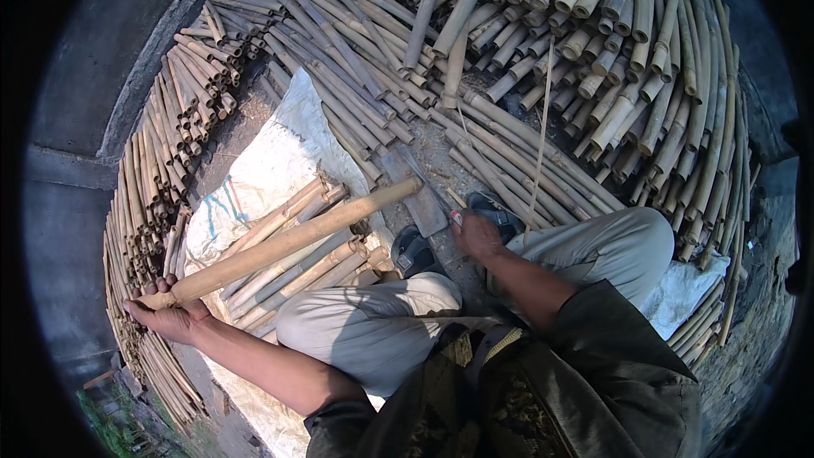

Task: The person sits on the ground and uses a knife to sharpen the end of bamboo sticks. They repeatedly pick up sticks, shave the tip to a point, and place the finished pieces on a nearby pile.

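My left hand [167,312] grips the near end of a thick, pale bamboo pole [288,242] that slants up to the right across my lap. Its far end rests against the flat grey blade of a cleaver [417,193]. My right hand [477,236] is closed on the cleaver's handle, just right of the blade and above my right knee. A thin bamboo strip [540,131] stands nearly upright behind this hand; I cannot tell whether the hand touches it.
Several cut bamboo lengths [292,276] lie on a white woven sack [263,161] under the pole. Stacks of bamboo sticks [526,42] ring me at the back, right and left [148,178]. My sandalled feet [413,248] rest on dirt. A grey concrete wall [76,110] stands left.
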A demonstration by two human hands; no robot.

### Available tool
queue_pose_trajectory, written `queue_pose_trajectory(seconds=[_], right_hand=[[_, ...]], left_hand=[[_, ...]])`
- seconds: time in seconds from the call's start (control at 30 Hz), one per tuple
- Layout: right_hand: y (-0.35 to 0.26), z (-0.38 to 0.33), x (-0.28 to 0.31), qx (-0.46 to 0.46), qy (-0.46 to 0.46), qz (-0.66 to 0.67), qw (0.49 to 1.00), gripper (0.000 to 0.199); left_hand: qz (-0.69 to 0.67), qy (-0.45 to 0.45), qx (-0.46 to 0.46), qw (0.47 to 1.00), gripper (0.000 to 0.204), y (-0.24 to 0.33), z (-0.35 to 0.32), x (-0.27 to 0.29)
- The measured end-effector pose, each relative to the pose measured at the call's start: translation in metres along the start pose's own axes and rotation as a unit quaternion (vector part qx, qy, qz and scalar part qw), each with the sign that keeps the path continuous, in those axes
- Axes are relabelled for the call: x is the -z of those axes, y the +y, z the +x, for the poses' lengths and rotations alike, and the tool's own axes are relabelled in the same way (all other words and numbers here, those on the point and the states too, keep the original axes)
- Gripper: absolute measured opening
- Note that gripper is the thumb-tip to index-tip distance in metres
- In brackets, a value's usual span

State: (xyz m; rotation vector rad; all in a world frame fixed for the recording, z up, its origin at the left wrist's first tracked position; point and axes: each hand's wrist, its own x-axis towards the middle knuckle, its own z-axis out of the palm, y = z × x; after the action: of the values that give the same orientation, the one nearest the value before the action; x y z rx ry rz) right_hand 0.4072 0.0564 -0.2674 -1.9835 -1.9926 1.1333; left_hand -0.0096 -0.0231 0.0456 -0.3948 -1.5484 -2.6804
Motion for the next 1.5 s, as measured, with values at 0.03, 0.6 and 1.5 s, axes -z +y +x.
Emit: queue_pose_trajectory(seconds=[0.03,0.6,1.5], right_hand=[[0.001,0.001,0.000,0.041,-0.014,0.005,0.999,0.032],[-0.006,-0.002,-0.012,0.110,0.019,0.020,0.994,0.030],[-0.010,-0.007,-0.004,0.123,-0.029,0.014,0.992,0.029]], left_hand=[[0.004,-0.007,0.002,1.000,0.045,-0.001,0.000,0.001],[0.100,0.059,-0.061,0.991,0.073,0.000,0.003,0.007],[0.129,0.088,-0.059,0.986,0.041,0.000,-0.005,0.000]])
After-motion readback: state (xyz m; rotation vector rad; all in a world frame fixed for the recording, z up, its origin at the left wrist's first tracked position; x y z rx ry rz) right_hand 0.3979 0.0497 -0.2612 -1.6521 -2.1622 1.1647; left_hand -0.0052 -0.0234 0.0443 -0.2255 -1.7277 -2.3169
